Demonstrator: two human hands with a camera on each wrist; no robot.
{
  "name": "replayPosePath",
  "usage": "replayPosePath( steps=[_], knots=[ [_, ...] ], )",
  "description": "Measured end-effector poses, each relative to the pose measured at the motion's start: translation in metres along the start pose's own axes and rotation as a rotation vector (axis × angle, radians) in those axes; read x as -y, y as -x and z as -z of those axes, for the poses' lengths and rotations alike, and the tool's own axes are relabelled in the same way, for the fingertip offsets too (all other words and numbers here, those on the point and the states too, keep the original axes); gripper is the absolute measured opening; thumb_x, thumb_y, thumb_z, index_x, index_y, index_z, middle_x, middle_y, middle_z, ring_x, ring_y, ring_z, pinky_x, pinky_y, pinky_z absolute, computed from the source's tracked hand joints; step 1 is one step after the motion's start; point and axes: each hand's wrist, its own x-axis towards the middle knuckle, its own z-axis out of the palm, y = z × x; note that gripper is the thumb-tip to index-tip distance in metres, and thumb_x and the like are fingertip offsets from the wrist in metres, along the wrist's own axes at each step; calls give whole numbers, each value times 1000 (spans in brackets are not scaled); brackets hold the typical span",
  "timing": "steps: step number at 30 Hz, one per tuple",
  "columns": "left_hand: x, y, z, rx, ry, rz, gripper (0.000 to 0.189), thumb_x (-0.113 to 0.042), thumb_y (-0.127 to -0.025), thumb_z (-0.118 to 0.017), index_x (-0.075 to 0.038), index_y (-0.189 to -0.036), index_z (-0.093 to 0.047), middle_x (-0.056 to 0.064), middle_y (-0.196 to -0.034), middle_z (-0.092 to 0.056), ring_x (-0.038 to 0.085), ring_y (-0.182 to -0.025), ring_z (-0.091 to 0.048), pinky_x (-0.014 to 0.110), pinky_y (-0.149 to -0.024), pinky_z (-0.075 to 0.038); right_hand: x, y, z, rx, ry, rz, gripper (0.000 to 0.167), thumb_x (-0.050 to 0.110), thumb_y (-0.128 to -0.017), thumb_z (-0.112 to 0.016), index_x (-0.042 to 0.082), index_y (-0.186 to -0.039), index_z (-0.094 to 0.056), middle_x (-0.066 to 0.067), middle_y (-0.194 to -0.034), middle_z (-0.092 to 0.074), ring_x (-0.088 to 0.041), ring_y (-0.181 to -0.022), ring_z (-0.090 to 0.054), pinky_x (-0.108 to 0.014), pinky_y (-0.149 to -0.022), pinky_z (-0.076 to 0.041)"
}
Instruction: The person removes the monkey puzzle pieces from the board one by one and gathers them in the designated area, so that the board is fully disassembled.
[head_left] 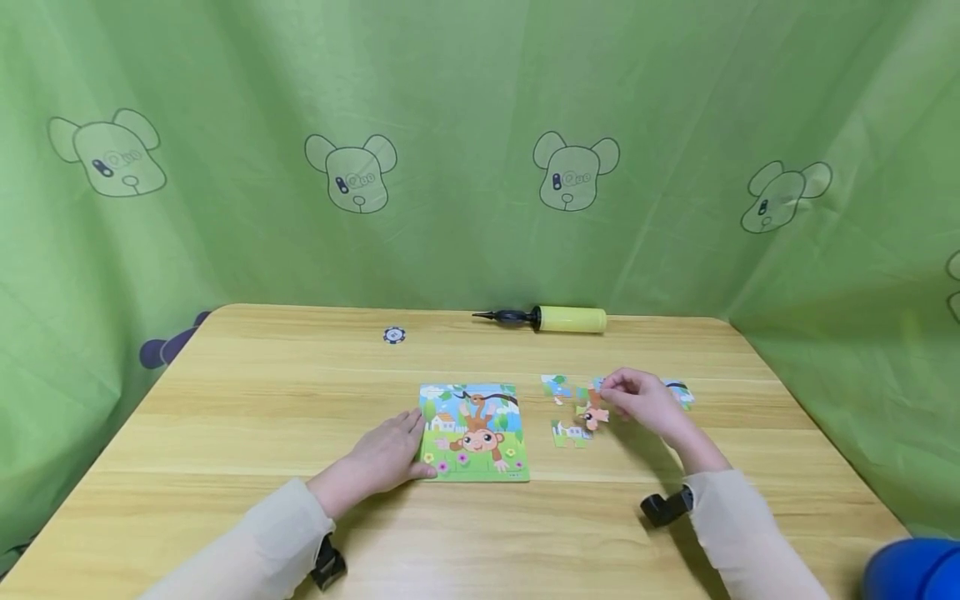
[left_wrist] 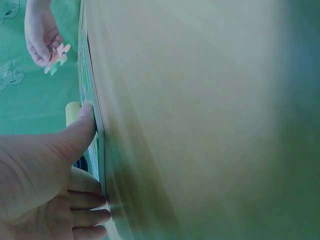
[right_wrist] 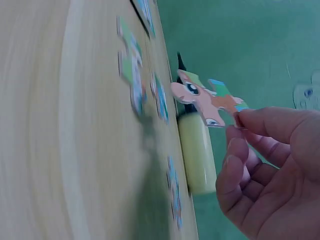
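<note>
Head view: a puzzle piece [head_left: 595,416] is pinched above the desk [head_left: 300,383] by the right hand [head_left: 642,402]; the picture board [head_left: 474,433] is touched at its left edge by the straight-fingered left hand [head_left: 388,452].

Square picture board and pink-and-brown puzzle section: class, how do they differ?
The square picture board lies flat on the wooden table; the pink-and-brown puzzle section is held up by the right hand. The board is larger than the section. The board's edges are straight; the section's are knobbed. Both show printed eyes.
</note>
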Motion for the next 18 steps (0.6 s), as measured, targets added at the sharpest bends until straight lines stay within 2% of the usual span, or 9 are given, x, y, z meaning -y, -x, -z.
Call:
replayPosePath(
  steps=[5, 10, 18],
  knots=[
    [0, 0, -1, 0, -7, 1, 80, -46, -83, -61, 14, -132, -37, 28, -139, -34, 39, -126, -34, 44, -105, -29, -11, 8, 16, 3, 66, -56, 21, 14, -93, -55, -7, -95, -55, -8, -66, -48, -17, -59, -45, -28, -52, -44],
    [0, 0, -1, -2, -4, 3, 81, -46, -83, -61, 14, -132, -38, 28, -138, -34, 39, -126, -34, 43, -105, -29, -22, 12, 28, 41, 118, -92, 23, 15, -93, -55, -8, -95, -56, -5, -64, -47, -16, -56, -44, -27, -50, -41],
    [0, 0, 0, 4, 4, 7, 81, -46, -83, -61, 14, -132, -37, 28, -139, -33, 39, -127, -34, 43, -105, -28, -42, 10, 35, 107, 146, -117, 18, 12, -90, -58, -6, -85, -59, -3, -66, -53, -14, -59, -47, -24, -50, -41]
  ],
)
